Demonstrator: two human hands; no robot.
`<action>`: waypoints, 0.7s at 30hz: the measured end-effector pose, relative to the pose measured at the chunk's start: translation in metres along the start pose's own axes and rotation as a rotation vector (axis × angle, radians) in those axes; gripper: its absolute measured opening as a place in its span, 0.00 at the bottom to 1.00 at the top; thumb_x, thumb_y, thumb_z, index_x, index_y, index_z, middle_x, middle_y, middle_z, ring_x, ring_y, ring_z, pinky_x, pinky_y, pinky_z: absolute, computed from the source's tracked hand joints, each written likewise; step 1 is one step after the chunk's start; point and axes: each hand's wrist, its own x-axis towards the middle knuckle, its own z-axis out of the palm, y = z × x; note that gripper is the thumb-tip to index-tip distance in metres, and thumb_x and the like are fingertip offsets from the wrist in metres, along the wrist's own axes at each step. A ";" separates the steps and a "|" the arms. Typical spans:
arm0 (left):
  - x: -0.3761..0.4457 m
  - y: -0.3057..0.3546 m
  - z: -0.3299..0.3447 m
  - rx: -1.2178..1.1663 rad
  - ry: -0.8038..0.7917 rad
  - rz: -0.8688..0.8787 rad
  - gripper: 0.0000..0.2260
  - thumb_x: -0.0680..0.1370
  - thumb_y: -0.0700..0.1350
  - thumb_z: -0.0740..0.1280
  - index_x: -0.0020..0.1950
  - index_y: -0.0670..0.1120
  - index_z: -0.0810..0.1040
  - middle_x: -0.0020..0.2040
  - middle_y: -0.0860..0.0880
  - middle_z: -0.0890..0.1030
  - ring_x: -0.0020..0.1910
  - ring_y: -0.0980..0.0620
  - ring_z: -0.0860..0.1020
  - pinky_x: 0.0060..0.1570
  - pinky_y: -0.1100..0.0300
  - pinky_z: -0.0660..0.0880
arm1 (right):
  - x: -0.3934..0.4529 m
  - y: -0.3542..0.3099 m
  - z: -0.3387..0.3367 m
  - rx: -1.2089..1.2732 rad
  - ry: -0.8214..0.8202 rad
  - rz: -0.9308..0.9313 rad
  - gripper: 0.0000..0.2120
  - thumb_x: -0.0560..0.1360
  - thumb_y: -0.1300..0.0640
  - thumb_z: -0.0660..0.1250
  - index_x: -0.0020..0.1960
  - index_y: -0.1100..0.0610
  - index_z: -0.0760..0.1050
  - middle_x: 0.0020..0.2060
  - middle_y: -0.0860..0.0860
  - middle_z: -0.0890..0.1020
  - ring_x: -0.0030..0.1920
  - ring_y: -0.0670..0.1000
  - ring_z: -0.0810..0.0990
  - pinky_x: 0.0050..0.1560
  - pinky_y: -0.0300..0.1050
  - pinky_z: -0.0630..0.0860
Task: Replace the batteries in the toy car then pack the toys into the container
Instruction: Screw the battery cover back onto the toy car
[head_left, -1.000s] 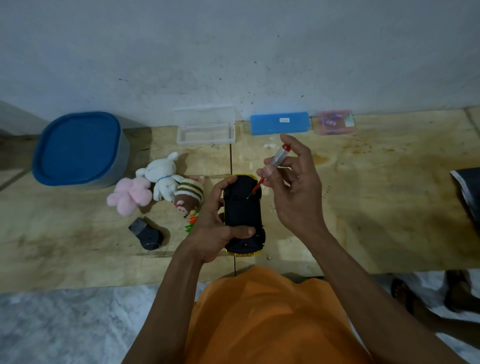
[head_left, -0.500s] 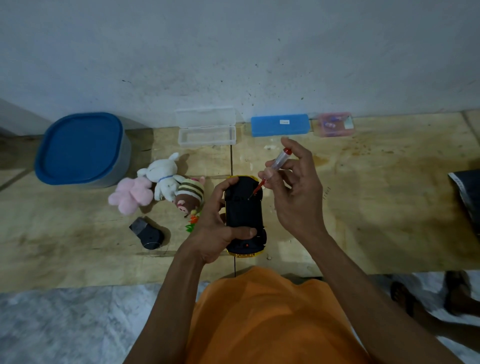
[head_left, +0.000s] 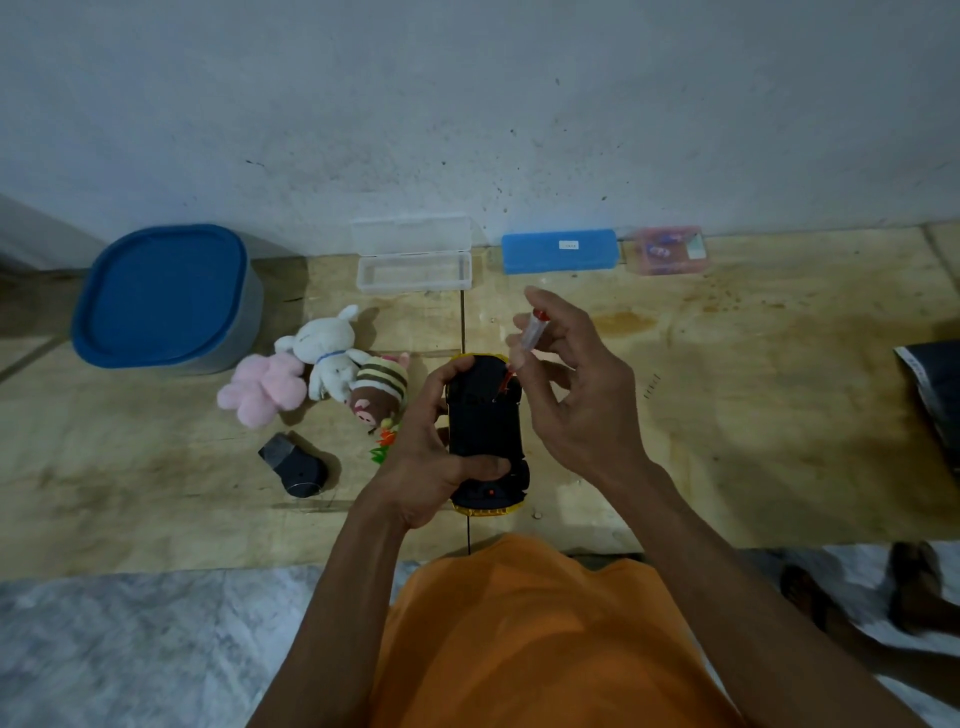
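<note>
Pale wooden boards (head_left: 753, 441) run along a grey wall (head_left: 467, 104), their near edge giving way to marbled floor; bare board lies open at three o'clock from the hands. At centre, the left hand (head_left: 426, 467) is clamped around the toy car (head_left: 485, 436), which is turned belly-up, thumb across its rear. Just at one o'clock, the right hand (head_left: 582, 395) pinches a small screwdriver (head_left: 527, 343) between fingertips, its tip touching the car's underside. At nine o'clock lie a striped plush (head_left: 376, 389), a white rabbit plush (head_left: 324, 353) and a pink plush (head_left: 262, 387), all touching; a black remote (head_left: 296, 465) sits near at eight. Farther out at ten stands the container (head_left: 166, 299), its blue lid on. At twelve, against the wall, an open clear case (head_left: 414, 270) holds nothing that I can make out, beside a shut blue case (head_left: 559, 251) and a pink box (head_left: 667, 250) with blurred contents.
</note>
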 end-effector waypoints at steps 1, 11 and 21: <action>0.000 0.000 0.000 -0.001 0.004 0.001 0.46 0.62 0.26 0.79 0.72 0.58 0.69 0.67 0.44 0.73 0.61 0.40 0.79 0.53 0.35 0.81 | 0.000 0.000 0.000 0.005 -0.005 -0.008 0.23 0.79 0.64 0.67 0.72 0.56 0.68 0.58 0.53 0.82 0.56 0.46 0.83 0.52 0.37 0.81; 0.001 0.001 0.000 -0.007 0.004 0.000 0.46 0.62 0.27 0.79 0.72 0.59 0.69 0.67 0.44 0.73 0.60 0.39 0.80 0.52 0.35 0.81 | 0.008 0.002 0.003 -0.058 0.091 -0.143 0.21 0.77 0.66 0.70 0.69 0.62 0.73 0.53 0.55 0.84 0.49 0.48 0.85 0.47 0.42 0.84; 0.000 0.002 -0.001 -0.023 0.007 -0.007 0.47 0.60 0.28 0.80 0.71 0.59 0.70 0.68 0.44 0.72 0.61 0.40 0.79 0.51 0.35 0.81 | 0.013 0.003 0.005 -0.081 0.113 -0.188 0.18 0.76 0.66 0.72 0.64 0.64 0.77 0.49 0.57 0.84 0.45 0.50 0.85 0.40 0.45 0.84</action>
